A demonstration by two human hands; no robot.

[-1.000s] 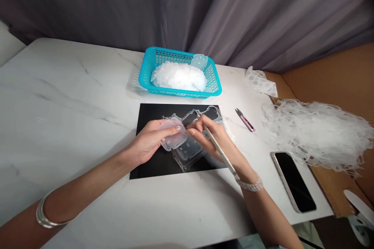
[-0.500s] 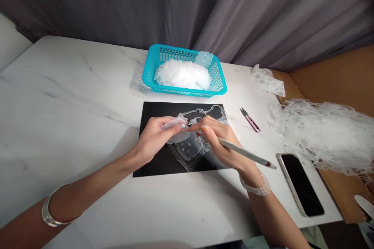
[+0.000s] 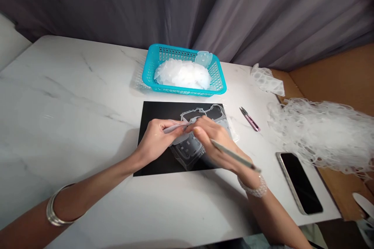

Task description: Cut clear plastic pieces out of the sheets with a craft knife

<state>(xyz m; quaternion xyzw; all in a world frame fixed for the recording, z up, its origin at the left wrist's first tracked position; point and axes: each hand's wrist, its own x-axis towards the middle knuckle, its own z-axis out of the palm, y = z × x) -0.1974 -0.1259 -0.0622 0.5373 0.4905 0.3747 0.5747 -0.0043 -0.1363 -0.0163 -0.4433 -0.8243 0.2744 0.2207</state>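
My left hand (image 3: 156, 137) pinches a thin translucent plastic piece (image 3: 174, 127) between thumb and fingers above a black mat (image 3: 157, 111). Close against it, my right hand (image 3: 212, 136) grips a slim, pale, pen-like tool (image 3: 233, 155). Its tip, near the left thumb, is hidden by my fingers, and its rear end is smeared by motion. Beneath both hands lies a clear flat sheet with moulded shapes (image 3: 188, 149) on the mat. Beyond my fingers, a clear, looping offcut (image 3: 216, 113) spreads across the mat's upper right.
Behind the mat stands a blue basket (image 3: 146, 68) heaped with translucent pieces (image 3: 182, 73). To the right lie pink-handled thread snips (image 3: 249, 119), a phone (image 3: 300, 183) and a large heap of clear offcuts (image 3: 327, 136). A smaller clear bundle (image 3: 265, 79) sits farther back.
The held piece has tilted and now shows more edge-on. My right hand has turned, swinging the tool's rear end leftward and slightly down.
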